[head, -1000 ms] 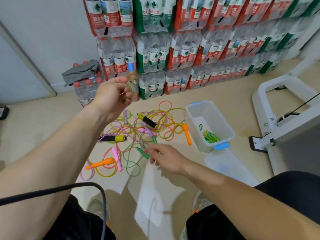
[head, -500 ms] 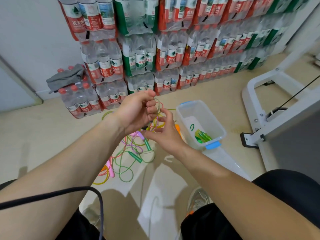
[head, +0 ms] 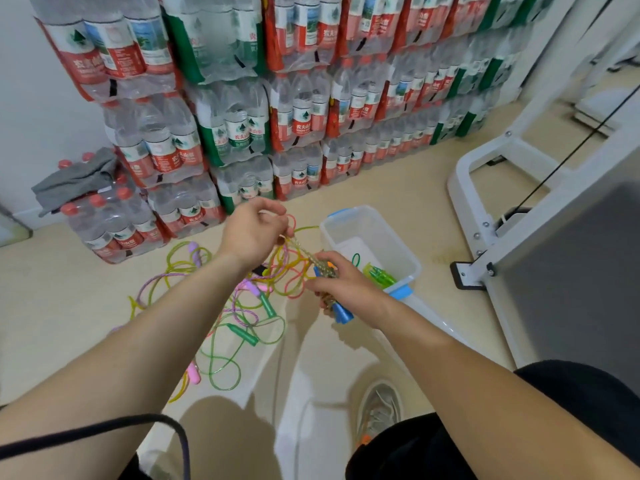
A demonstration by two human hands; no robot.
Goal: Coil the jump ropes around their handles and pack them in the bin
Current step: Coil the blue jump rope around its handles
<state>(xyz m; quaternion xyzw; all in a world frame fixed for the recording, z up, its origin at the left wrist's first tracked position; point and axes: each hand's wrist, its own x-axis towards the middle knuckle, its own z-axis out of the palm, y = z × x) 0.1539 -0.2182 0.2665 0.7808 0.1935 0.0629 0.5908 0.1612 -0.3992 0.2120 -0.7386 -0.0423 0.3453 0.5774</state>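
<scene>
My right hand (head: 341, 284) grips the blue handles (head: 343, 313) of a jump rope with glittery rope wound around them. My left hand (head: 254, 230) pinches the free end of that rope (head: 304, 251), stretched taut between both hands. Below them lies a tangle of loose jump ropes (head: 242, 306) on the floor, with green (head: 242, 334), pink (head: 193, 372) and purple (head: 194, 252) handles. The clear plastic bin (head: 408, 268) with blue latches stands just right of my hands. A coiled green rope (head: 377, 273) lies inside it.
Stacked packs of water bottles (head: 242, 126) line the wall behind the ropes. A white metal frame (head: 502, 216) stands to the right of the bin. The bin's clear lid (head: 436, 317) lies on the floor by my right forearm. My shoe (head: 379, 407) shows below.
My left hand came down from its raised position and the right hand rose from the floor. The blue-handled rope passed to my right hand, and the left now pulls the rope end.
</scene>
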